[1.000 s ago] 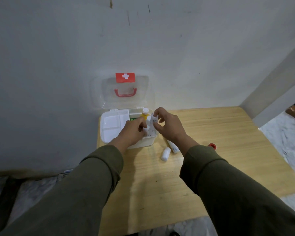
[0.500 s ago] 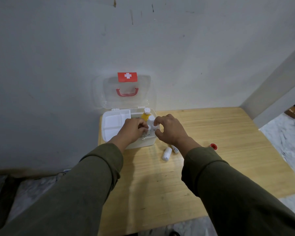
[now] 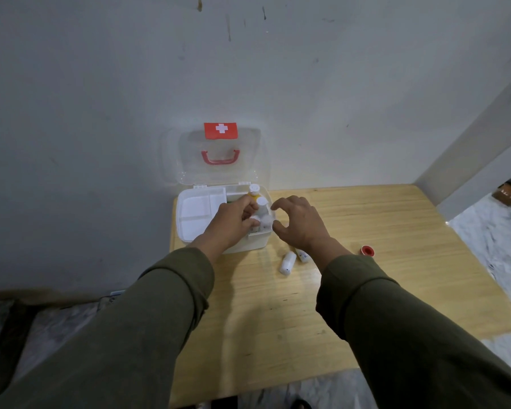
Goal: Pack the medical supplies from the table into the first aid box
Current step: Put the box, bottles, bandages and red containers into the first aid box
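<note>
The first aid box (image 3: 219, 228) is sitting open at the desk's (image 3: 366, 261) back left corner against the wall, bare wood lying open to its right. The left hand (image 3: 233, 222) is gripping a small white bottle (image 3: 255, 221) inside the box, while the right hand (image 3: 300, 222) is hovering beside it, grip wide and empty, with another white bottle (image 3: 287, 262) lying on the desk.

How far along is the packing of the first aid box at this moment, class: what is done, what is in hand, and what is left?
Done: the first aid box stands open, with several bottles upright inside, among them a yellow bottle. In hand: the left hand is settling a white bottle in the box; the right hand hovers open beside it. Left: two white tubes and a red-capped item still lie on the table.
</note>
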The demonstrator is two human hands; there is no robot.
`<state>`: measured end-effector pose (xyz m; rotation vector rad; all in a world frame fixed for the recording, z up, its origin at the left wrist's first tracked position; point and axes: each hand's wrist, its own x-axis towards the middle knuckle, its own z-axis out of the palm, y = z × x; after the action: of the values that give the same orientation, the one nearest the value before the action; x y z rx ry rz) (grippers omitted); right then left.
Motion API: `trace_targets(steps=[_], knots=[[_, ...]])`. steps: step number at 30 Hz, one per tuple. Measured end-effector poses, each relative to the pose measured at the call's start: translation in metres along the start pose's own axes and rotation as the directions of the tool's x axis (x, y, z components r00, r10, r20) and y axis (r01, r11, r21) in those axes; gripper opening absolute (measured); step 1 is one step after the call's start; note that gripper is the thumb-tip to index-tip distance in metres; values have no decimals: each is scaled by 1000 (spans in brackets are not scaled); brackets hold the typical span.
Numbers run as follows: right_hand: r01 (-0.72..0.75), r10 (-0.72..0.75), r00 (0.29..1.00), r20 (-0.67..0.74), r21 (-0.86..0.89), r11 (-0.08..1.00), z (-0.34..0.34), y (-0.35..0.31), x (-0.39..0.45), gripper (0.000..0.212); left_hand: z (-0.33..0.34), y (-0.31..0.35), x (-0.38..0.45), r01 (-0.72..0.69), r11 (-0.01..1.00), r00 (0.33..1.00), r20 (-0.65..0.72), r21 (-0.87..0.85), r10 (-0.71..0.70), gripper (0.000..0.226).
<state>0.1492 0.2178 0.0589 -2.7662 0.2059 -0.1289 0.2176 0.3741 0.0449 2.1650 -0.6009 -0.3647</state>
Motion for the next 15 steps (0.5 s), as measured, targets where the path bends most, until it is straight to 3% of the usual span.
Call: trace_targets(steps=[8,15], knots=[[-53,53,998,-28,8,999,-27,35,-27,46,22,42,8,-196,978,976,-86,70,201,24],[-161,161,987,-3,-27,987,-56,104,-67,53,88,81,15,-221,971,975,54,94,216,35]])
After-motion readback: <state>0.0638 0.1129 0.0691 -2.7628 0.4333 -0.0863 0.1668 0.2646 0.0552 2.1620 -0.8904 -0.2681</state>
